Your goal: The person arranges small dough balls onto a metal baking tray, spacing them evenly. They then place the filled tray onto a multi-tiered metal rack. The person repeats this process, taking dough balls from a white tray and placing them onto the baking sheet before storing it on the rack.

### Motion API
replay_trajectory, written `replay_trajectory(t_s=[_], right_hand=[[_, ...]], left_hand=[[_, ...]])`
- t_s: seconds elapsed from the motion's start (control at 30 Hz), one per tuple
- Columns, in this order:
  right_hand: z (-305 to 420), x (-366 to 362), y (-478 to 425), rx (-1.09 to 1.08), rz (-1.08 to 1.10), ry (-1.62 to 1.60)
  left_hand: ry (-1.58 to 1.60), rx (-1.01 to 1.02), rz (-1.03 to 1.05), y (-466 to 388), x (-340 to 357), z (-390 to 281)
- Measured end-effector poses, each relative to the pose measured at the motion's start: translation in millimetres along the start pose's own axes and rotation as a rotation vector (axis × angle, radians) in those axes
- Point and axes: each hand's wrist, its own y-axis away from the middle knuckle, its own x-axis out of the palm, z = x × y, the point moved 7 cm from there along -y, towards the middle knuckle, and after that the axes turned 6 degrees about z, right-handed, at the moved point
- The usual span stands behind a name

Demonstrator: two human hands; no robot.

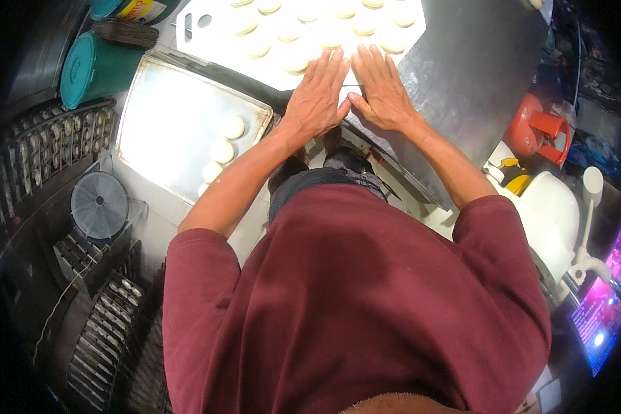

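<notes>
A white board (215,39) with handle holes lies at the top of the view, bearing several flattened dough rounds (257,46). Strong glare washes out part of it. My left hand (318,95) reaches palm down over the board's near edge, fingers stretched out beside the nearest rounds. Level with it, my right hand (383,90) is also palm down and flat, its fingertips close to a round near the right edge. Both hands hold nothing; whether palms or fingertips press on dough cannot be told. The two thumbs point towards each other, nearly meeting.
At left, a metal baking tray (186,129) carries several dough balls (233,127). Beyond it stand a lidded green bucket (101,67), racks of filled trays (64,139) and a fan (99,201). A steel table (460,77), red gas cylinder (528,127) and white machine (548,212) are at right.
</notes>
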Motion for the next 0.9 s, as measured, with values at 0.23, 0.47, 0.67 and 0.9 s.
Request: replay_trajectory(t_s=[0.23,0.47,0.67,0.9], right_hand=[[-5.5,-5.9,-3.9,-0.032,0.055,0.03],[59.6,-31.2,-31.7,-0.113,-0.01,-0.17],[97.7,22.0,-71.3,-0.297,0.009,-0.049],[75.3,-2.3,-80.0,-0.238,0.004,-0.277]], left_hand=[[0.001,-0.016,-0.029,-2.3,-3.4,-0.3],[-0.044,-0.226,-0.222,34.0,-49.6,93.7],[-0.136,-0.163,-0.11,33.1,-31.8,115.0],[-0.126,-0.208,-0.099,36.1,-47.6,113.2]])
